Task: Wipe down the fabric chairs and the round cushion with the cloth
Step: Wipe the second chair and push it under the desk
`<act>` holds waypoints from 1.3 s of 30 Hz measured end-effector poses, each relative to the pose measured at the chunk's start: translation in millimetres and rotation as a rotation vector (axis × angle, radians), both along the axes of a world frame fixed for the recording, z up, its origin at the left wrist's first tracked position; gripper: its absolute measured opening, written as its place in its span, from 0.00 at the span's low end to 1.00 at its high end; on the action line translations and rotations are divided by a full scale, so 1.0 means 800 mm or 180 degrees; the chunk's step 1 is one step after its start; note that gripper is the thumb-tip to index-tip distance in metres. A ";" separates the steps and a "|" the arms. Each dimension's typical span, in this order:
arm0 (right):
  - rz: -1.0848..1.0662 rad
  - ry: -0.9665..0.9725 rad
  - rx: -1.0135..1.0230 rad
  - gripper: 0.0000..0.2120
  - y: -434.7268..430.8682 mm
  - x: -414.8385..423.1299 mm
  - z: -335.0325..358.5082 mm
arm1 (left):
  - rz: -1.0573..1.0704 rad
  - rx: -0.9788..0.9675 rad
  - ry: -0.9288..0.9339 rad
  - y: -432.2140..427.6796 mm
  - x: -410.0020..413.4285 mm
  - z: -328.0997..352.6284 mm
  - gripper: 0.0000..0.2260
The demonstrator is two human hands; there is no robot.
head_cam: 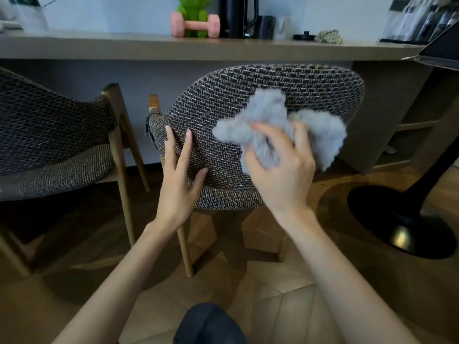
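Note:
A woven grey-and-black fabric chair (223,95) stands with its back toward me, tucked under a long counter. My right hand (280,170) grips a fluffy grey cloth (273,115) and holds it against the chair's back, right of the middle. My left hand (177,175) rests flat on the left part of the same back, fingers straight and spread. A second fabric chair (49,135) of the same weave stands to the left, seen from the side. No round cushion is in view.
The counter (124,48) carries a pink dumbbell (196,24), a green figure, a black kettle (236,16) and a cup. A black round stand base (402,219) sits on the wooden floor at the right. Shelving is at the far right.

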State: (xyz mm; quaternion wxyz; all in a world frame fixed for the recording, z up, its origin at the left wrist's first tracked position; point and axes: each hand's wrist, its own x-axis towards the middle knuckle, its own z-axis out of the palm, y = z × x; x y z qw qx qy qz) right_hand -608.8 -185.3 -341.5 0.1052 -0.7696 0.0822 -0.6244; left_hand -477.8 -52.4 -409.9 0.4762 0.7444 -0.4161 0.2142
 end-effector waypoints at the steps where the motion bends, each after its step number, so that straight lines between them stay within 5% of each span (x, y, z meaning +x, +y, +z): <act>1: -0.0078 -0.0060 -0.0027 0.11 0.003 0.005 0.023 | -0.0015 -0.0001 0.0065 0.001 -0.004 0.000 0.35; 10: -0.0350 0.0351 -0.0128 0.08 -0.013 0.028 -0.032 | -0.0053 0.0053 0.0127 0.012 -0.014 0.005 0.34; 16: -0.0261 0.1431 0.0111 0.13 -0.021 0.005 -0.092 | -0.0196 0.0112 0.0112 0.019 -0.015 0.009 0.31; 25: -0.0282 -0.0017 -0.0173 0.15 0.029 0.012 0.054 | -0.0026 0.0863 -0.0311 0.043 -0.004 0.021 0.37; 32: -0.0561 -0.0292 -0.0708 0.06 0.012 0.061 0.004 | 0.0001 0.0975 -0.0341 0.057 0.005 0.023 0.36; 39: -0.0247 0.0719 -0.1133 0.06 -0.004 0.054 -0.117 | -0.0008 0.0866 -0.0323 0.060 0.007 0.020 0.35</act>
